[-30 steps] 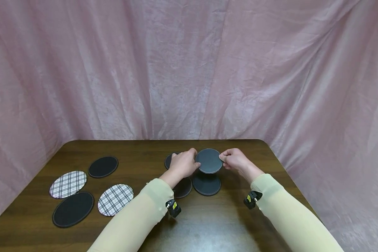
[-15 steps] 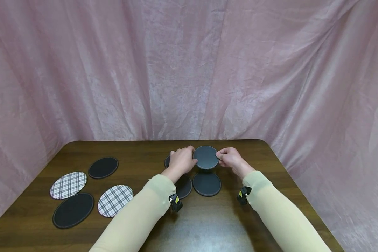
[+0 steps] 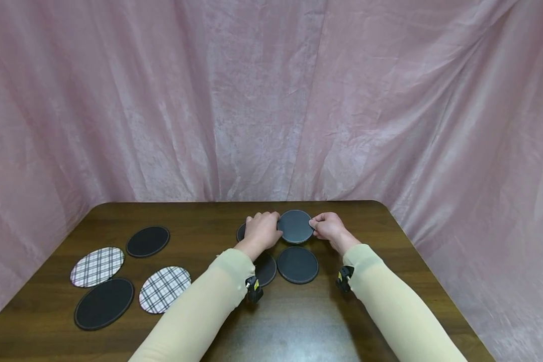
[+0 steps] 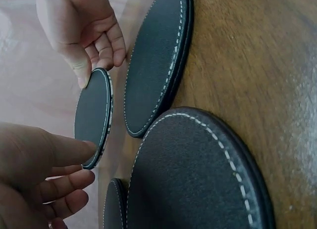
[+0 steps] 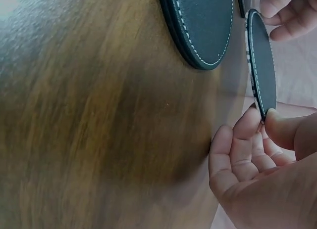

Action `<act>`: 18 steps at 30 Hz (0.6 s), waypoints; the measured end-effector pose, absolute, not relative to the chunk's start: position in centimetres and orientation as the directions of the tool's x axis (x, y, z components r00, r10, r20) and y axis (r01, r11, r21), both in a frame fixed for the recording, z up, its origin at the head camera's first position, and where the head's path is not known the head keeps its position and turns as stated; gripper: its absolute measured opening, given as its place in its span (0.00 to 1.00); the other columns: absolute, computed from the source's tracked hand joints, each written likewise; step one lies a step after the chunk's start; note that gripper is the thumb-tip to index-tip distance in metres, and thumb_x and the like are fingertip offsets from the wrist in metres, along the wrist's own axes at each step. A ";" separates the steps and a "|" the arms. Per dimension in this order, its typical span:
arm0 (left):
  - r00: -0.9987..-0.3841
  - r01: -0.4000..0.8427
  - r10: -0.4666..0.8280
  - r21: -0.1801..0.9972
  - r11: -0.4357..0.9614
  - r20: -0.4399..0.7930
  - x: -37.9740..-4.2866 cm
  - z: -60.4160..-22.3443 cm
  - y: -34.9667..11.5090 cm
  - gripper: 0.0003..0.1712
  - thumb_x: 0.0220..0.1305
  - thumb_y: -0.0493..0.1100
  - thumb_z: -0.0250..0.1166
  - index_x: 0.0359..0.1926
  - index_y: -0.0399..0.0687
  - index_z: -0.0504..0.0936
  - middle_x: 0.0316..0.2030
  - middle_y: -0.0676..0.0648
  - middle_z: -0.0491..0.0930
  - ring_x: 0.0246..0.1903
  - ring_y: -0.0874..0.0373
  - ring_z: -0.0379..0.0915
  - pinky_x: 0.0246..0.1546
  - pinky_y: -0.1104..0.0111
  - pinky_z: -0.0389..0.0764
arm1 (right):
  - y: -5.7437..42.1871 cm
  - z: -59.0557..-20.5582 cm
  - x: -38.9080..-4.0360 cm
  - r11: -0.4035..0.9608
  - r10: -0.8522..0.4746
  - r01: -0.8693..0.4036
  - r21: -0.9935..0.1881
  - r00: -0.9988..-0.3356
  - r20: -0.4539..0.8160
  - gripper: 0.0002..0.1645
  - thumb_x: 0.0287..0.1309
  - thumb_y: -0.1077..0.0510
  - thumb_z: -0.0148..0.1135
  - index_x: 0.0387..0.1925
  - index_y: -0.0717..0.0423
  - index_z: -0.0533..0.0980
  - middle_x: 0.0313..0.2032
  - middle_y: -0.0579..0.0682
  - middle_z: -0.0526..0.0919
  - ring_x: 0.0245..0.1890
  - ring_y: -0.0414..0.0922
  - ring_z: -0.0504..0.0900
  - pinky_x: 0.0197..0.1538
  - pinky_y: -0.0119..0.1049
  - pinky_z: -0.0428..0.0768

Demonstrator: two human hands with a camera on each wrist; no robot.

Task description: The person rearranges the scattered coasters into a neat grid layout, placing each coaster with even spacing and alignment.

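Observation:
Between both hands a round dark coaster (image 3: 295, 227) is held just over the far part of the table, dark stitched face up. A strip of plaid shows along its lower edge (image 5: 251, 66) in the right wrist view. My left hand (image 3: 261, 231) pinches its left side, thumb on top and fingers beneath. The right hand (image 3: 332, 230) pinches the opposite side between thumb and fingers. Nearer me lie another dark coaster (image 3: 297, 265) and a brownish-black one (image 3: 266, 269). A further dark coaster (image 3: 241, 232) is partly hidden behind the left hand.
On the left of the wooden table (image 3: 326, 322) lie two plaid coasters, one farther back (image 3: 97, 267) and one nearer the middle (image 3: 165, 290). Two black coasters, a far one (image 3: 148, 241) and a near one (image 3: 104, 304), lie among them. Pink curtain (image 3: 271, 100) hangs behind.
Both hands have moved the held coaster slightly left and away from me, lower towards the table. Over the last half second it has barely shifted. The other coasters stay put.

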State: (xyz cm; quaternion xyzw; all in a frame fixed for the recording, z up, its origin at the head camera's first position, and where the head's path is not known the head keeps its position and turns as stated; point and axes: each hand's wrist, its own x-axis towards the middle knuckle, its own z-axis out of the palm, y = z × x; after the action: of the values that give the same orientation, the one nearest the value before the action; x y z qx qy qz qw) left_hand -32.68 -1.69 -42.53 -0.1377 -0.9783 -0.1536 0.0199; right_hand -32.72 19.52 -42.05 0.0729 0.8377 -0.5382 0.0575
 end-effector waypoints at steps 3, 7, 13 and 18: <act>-0.960 0.279 0.272 0.279 0.919 0.065 -32.8 -42.6 -1.5 0.27 0.76 0.50 0.74 0.70 0.50 0.84 0.63 0.44 0.85 0.64 0.42 0.77 0.62 0.46 0.72 | 19.4 -41.9 -32.7 0.427 0.064 0.187 -0.885 -0.982 -0.177 0.12 0.81 0.63 0.61 0.51 0.73 0.81 0.32 0.51 0.79 0.30 0.40 0.79 0.40 0.32 0.84; -0.957 0.289 0.281 0.258 0.922 0.069 -32.9 -42.8 -1.5 0.26 0.75 0.50 0.75 0.69 0.48 0.85 0.62 0.43 0.85 0.63 0.42 0.77 0.62 0.46 0.72 | 19.4 -42.3 -33.4 0.515 0.075 0.170 -0.840 -0.985 -0.153 0.12 0.80 0.62 0.63 0.48 0.71 0.84 0.32 0.53 0.81 0.32 0.43 0.79 0.42 0.36 0.82; -0.957 0.290 0.273 0.253 0.923 0.098 -33.0 -43.2 -1.9 0.21 0.73 0.50 0.76 0.62 0.49 0.89 0.55 0.44 0.86 0.59 0.42 0.78 0.59 0.47 0.73 | 21.6 -47.3 -38.2 0.803 0.082 0.086 -0.590 -0.996 -0.033 0.13 0.73 0.49 0.73 0.45 0.54 0.91 0.44 0.51 0.90 0.44 0.52 0.84 0.52 0.51 0.81; -0.963 0.266 0.245 0.264 0.927 0.109 -33.3 -43.6 -2.4 0.18 0.72 0.50 0.77 0.58 0.49 0.90 0.52 0.43 0.86 0.57 0.41 0.78 0.58 0.47 0.73 | 23.5 -52.1 -42.4 0.861 0.081 0.068 -0.503 -0.997 0.003 0.10 0.66 0.41 0.77 0.40 0.39 0.91 0.44 0.43 0.91 0.45 0.51 0.86 0.49 0.52 0.81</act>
State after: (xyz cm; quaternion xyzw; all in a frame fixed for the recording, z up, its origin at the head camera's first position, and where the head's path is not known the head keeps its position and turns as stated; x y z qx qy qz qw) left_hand -33.31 -2.37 -43.58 -0.1304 -0.9809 -0.1396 0.0370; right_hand -42.42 23.50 -52.08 0.0386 0.9647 -0.2603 -0.0119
